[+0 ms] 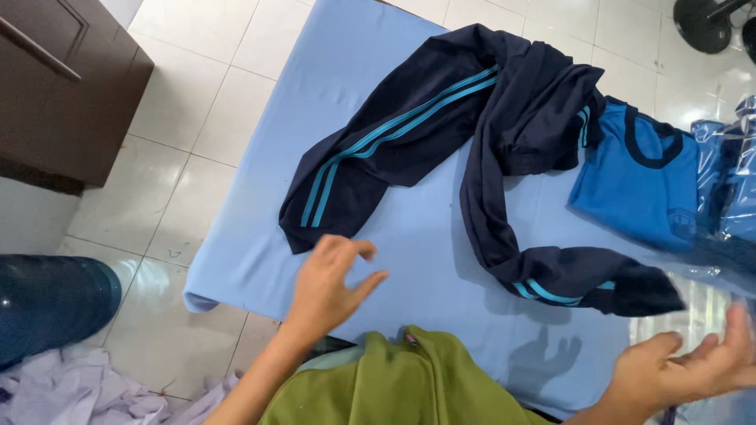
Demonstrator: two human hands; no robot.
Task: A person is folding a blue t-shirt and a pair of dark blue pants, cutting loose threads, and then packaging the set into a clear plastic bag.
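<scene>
Dark navy track trousers with turquoise side stripes lie spread and twisted over a light blue cloth-covered table. My left hand hovers just below one trouser leg's cuff, fingers curled apart, holding nothing. My right hand is at the lower right with fingers spread, against a clear plastic bag near the other leg's cuff; whether it grips the plastic is unclear. A folded blue shirt with a navy collar lies to the right of the trousers.
More blue clothes in clear plastic sit at the right edge. A dark wooden cabinet stands at the upper left on white floor tiles. A dark blue barrel and a heap of white cloth are at the lower left.
</scene>
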